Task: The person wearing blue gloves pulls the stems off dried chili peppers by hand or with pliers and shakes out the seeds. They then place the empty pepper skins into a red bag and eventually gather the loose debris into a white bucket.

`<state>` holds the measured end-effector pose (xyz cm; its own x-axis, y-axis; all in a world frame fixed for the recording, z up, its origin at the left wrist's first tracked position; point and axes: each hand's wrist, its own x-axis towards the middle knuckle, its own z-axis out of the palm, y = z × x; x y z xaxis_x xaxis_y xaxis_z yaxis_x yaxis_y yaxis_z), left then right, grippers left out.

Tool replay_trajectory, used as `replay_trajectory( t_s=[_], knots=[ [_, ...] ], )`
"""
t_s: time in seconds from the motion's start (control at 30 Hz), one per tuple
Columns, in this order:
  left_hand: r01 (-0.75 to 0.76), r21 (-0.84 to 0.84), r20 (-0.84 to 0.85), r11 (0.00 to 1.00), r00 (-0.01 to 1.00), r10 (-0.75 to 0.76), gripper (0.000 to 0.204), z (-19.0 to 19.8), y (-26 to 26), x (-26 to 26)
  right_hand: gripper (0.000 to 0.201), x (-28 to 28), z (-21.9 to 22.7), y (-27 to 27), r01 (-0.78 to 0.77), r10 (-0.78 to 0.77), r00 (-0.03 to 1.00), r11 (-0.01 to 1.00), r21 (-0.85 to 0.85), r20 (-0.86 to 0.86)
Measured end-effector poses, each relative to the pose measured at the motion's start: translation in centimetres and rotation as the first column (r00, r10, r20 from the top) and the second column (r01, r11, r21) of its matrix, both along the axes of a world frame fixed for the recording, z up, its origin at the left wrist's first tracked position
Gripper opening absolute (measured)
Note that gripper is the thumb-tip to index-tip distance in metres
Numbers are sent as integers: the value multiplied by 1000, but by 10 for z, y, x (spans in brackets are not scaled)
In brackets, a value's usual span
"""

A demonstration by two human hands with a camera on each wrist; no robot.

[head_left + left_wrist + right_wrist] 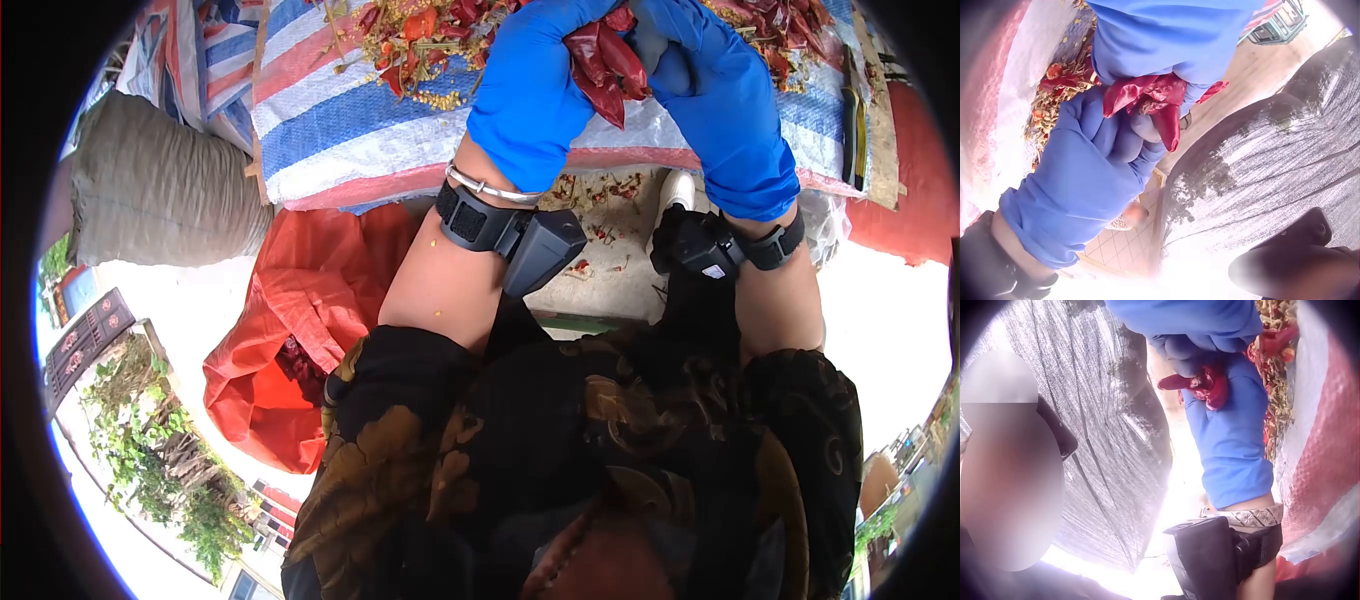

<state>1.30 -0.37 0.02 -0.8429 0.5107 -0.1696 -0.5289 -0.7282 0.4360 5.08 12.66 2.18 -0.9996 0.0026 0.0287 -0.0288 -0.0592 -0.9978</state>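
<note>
Both hands wear blue gloves and meet over the striped woven sheet (330, 125). My left hand (530, 100) (1169, 37) (1232, 434) grips several dried red chillies (605, 65) (1169, 115) (1213, 387), their wrinkled pods sticking out from the fingers. Against it, my right hand (725, 110) (1079, 178) (1200, 325) has its fingers curled and pinches at the same chillies. The gloves partly hide the fingertips and stems. Behind the hands lies a pile of chilli pieces and yellow seeds (430, 50).
An open red sack (300, 350) with dark red chillies inside stands at the lower left. A full grey sack (160, 185) is beyond it. Scraps litter the ground (600, 250) below the sheet's edge. Another red sack (905, 180) is at the right.
</note>
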Motion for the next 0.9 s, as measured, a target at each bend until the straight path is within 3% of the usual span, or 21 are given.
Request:
replay_trajectory(
  t_s=[0.03,0.07,0.13,0.17,0.2,0.23,0.27,0.4,0.47,0.6,0.67,0.7,0.77,0.83,0.9],
  knots=[
    [1,-3,8,1000,1000,-1,18,-4,-2,-1,11,-2,-6,1,55,5,962,976,212,-273],
    [53,22,-29,998,998,-53,20,-8,-4,-3,9,-2,-10,1,165,70,852,905,393,-519],
    [108,47,-73,993,992,-104,22,-10,-5,0,14,6,-15,-1,186,44,873,891,414,-486],
    [-3,-6,-101,1000,995,3,18,-8,-4,5,25,6,-17,-1,212,19,884,874,438,-467],
    [-116,-47,-145,992,983,108,17,-5,-2,7,24,3,-23,0,136,19,886,945,298,-464],
    [-114,-29,-174,993,979,108,17,-2,-1,7,23,-1,-28,0,51,26,887,987,152,-462],
    [-134,-86,-109,987,986,125,17,0,0,8,31,-1,-27,0,95,45,847,968,234,-529],
    [-129,-125,-3,984,992,130,18,2,-3,6,27,-2,-30,-5,43,5,850,996,80,-527],
    [-141,-125,47,982,988,148,17,2,-3,6,20,-1,-30,-7,-36,-1,915,996,-83,-403],
    [-99,-179,-17,979,995,98,17,10,-3,4,11,1,-13,-6,30,-73,972,981,-194,-222],
    [-196,-374,-327,906,942,69,22,12,0,2,18,-2,-1,3,88,-89,996,996,-35,-31],
    [-195,-368,-326,909,943,70,22,12,2,2,18,-3,6,4,89,-90,995,996,-27,-32],
    [-263,-455,-425,851,904,52,27,10,6,5,26,-3,17,5,166,-143,976,978,-130,166],
    [-299,-475,-388,828,915,108,29,10,8,6,26,-5,18,12,114,-94,982,987,-114,164],
    [-181,-470,-278,864,959,49,25,7,3,2,25,-5,23,14,5,21,980,992,-127,198]
  ],
)
